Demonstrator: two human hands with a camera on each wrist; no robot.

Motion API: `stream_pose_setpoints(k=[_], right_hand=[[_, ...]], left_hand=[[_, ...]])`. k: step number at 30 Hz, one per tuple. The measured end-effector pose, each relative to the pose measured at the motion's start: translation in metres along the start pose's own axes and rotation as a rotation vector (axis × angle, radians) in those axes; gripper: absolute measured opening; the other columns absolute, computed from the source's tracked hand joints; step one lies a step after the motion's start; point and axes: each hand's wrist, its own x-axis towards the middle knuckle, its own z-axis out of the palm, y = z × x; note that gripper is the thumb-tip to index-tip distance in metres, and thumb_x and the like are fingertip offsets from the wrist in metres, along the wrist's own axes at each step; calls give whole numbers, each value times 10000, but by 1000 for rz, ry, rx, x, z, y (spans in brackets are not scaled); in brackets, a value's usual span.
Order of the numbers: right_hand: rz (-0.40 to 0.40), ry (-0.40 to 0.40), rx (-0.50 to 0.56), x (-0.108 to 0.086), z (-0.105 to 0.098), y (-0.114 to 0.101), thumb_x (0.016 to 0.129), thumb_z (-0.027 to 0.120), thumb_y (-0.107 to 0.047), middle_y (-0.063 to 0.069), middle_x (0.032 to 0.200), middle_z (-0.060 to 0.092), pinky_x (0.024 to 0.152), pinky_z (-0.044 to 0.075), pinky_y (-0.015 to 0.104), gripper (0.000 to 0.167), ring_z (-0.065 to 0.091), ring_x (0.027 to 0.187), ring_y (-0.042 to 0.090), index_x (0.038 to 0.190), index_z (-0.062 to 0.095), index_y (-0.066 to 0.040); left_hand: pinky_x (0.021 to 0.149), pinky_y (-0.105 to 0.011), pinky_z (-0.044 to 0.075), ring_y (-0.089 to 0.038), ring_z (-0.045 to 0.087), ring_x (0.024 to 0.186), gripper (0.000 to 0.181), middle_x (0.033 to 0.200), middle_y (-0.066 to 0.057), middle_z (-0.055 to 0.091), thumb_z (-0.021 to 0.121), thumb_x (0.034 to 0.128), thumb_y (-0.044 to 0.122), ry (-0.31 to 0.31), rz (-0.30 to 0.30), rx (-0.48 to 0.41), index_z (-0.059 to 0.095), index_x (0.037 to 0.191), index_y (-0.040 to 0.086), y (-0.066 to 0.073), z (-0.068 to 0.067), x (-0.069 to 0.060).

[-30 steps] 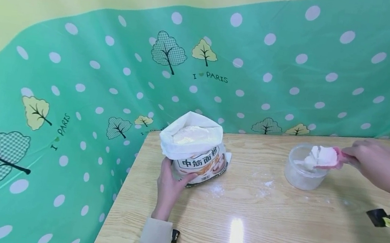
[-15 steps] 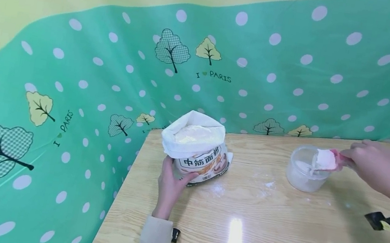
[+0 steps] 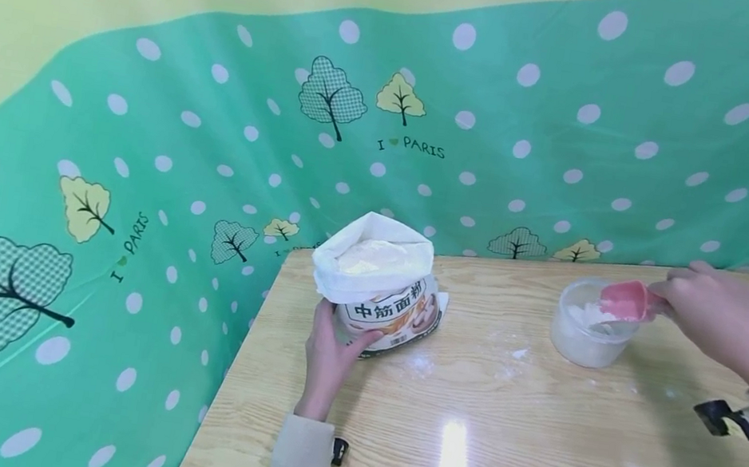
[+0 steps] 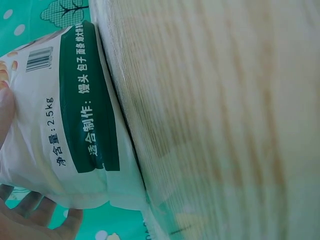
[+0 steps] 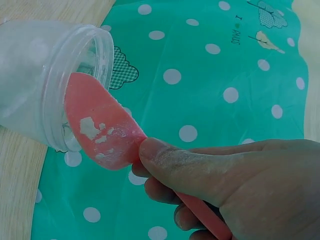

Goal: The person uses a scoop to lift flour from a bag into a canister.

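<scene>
My left hand (image 3: 329, 356) grips the lower side of an open flour bag (image 3: 383, 311), thumb in front and fingers round the left side. In the left wrist view the printed bag (image 4: 45, 135) stands between the thumb and the curled fingers (image 4: 37, 212). My right hand (image 3: 713, 320) holds a pink scoop (image 3: 626, 300), tipped over the mouth of a clear round jar (image 3: 587, 342) with white powder inside. The right wrist view shows the handle pinched by my right hand (image 5: 235, 182), flour patches on the scoop (image 5: 102, 125), and its bowl at the rim of the jar (image 5: 50, 90).
Scattered flour (image 3: 519, 354) marks the wooden table (image 3: 387, 437) between bag and jar. A green and yellow patterned cloth (image 3: 493, 122) hangs along the table's back and left edges.
The right hand has turned the scoop over, and the heap of flour that was on it is no longer there. My left hand keeps its grip on the bag.
</scene>
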Motion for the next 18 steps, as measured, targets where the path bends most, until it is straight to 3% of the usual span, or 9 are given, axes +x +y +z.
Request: stream_pose_setpoints(k=[9, 18], right_hand=[[16, 4, -14, -1, -2, 1, 841, 738, -19, 68, 726, 655, 614, 547, 456, 23, 561, 702, 275, 845, 755, -35], [59, 0, 7, -5, -2, 5, 805, 760, 11, 99, 727, 664, 638, 545, 471, 105, 554, 692, 280, 908, 753, 32]], left_hand=[[1153, -492, 369, -280, 455, 1367, 1007, 1462, -45, 469, 847, 697, 521, -6, -4, -16, 330, 1496, 192, 1, -1, -1], [1155, -476, 371, -271, 455, 1369, 1004, 1464, -30, 466, 844, 701, 519, -4, -14, -28, 324, 1500, 203, 3, -1, -2]])
